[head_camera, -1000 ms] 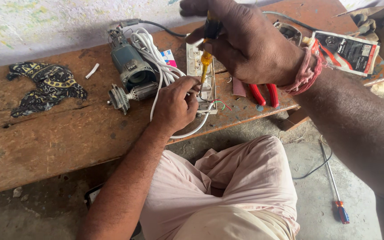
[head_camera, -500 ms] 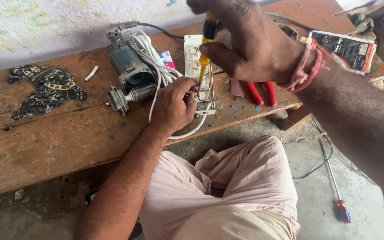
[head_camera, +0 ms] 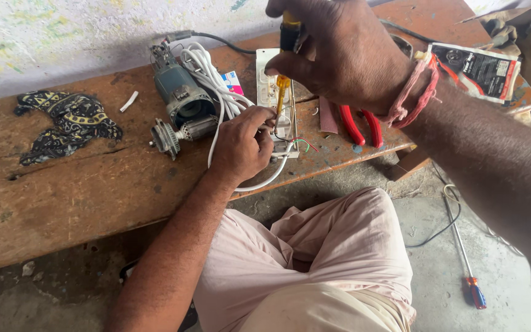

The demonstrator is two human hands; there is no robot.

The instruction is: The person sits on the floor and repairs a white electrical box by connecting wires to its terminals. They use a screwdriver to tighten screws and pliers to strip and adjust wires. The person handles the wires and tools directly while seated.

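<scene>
A white switch board lies on the worn wooden bench, with thin coloured wires sticking out at its near end. My left hand presses on the board's near end and pinches a wire there. My right hand grips a yellow-handled screwdriver held upright, its tip down on the board just beside my left fingers. A white cable loops under my left hand.
A dismantled blue-grey angle grinder lies left of the board. Red-handled pliers sit to its right, a printed packet farther right. A patterned cloth lies at the bench's left. A long screwdriver rests on the floor.
My right hand has shifted slightly up and left with the screwdriver, staying over the board. My left hand has stayed on the board's near end.
</scene>
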